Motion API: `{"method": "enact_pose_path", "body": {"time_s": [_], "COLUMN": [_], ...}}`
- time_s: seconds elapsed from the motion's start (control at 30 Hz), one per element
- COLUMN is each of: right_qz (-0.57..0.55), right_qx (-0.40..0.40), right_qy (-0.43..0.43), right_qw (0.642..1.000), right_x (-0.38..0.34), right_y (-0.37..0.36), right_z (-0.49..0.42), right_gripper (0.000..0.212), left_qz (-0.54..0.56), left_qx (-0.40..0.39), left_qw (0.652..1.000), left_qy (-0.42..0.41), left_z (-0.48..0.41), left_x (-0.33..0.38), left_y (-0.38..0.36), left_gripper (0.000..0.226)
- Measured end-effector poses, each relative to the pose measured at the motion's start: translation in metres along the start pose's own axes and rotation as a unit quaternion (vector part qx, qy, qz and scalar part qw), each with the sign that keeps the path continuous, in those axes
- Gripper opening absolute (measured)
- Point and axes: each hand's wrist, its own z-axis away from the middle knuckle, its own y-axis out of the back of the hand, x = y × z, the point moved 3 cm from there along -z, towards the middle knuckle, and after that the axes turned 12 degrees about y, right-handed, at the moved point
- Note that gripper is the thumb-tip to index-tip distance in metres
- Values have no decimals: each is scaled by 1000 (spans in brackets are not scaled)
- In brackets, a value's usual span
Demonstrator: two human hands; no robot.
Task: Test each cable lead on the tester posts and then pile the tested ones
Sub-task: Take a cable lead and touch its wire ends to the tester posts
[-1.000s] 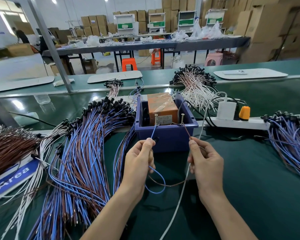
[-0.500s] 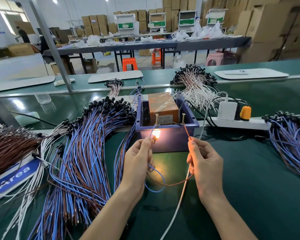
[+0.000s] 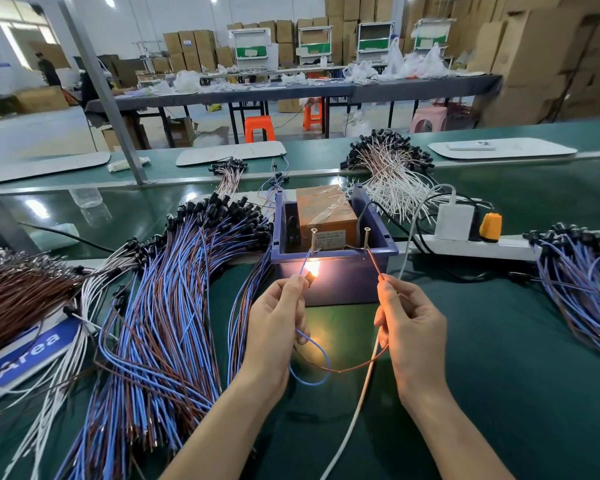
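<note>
A blue box (image 3: 336,282) holds an orange tester block (image 3: 324,211) with two upright screw posts. My left hand (image 3: 274,327) pinches the blue wire (image 3: 310,351) of one lead, its tip touching the left post (image 3: 314,240). A small lamp (image 3: 313,270) at my left fingertips glows orange. My right hand (image 3: 411,323) pinches the lead's brown wire (image 3: 373,263), whose tip touches the right post (image 3: 367,239). The two wires loop down between my hands.
A big heap of blue-and-brown leads (image 3: 160,306) lies left of the box, and a smaller pile (image 3: 582,282) lies at the right. White leads (image 3: 392,178) sit behind. A power strip (image 3: 475,245) with plugs lies right of the box. A white cable (image 3: 357,410) crosses the green mat.
One second ago the lamp was dark. It lit half a second ago and still glows. Both hands have stayed at the posts.
</note>
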Motion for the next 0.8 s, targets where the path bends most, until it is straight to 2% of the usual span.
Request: {"method": "enact_pose_path", "body": {"time_s": [0.13, 0.3, 0.47, 0.8], "right_qz": [-12, -40, -38, -44], "right_qx": [-8, -77, -111, -145], "right_qy": [-27, -81, -119, -102], "right_qw": [1000, 993, 986, 983], "right_x": [3, 11, 16, 10], "right_y": [0, -9, -14, -13], "right_z": [3, 15, 19, 20], "right_gripper": [11, 21, 11, 20], "left_qz": [-30, -137, -198, -279], "left_qx": [-24, -64, -50, -16], "left_qw": [999, 988, 978, 956], "left_qy": [14, -24, -50, -91], "left_z": [4, 12, 16, 15], "left_x": [-6, -21, -28, -30], "left_y": [0, -11, -15, -7], "left_gripper": [20, 18, 21, 19]}}
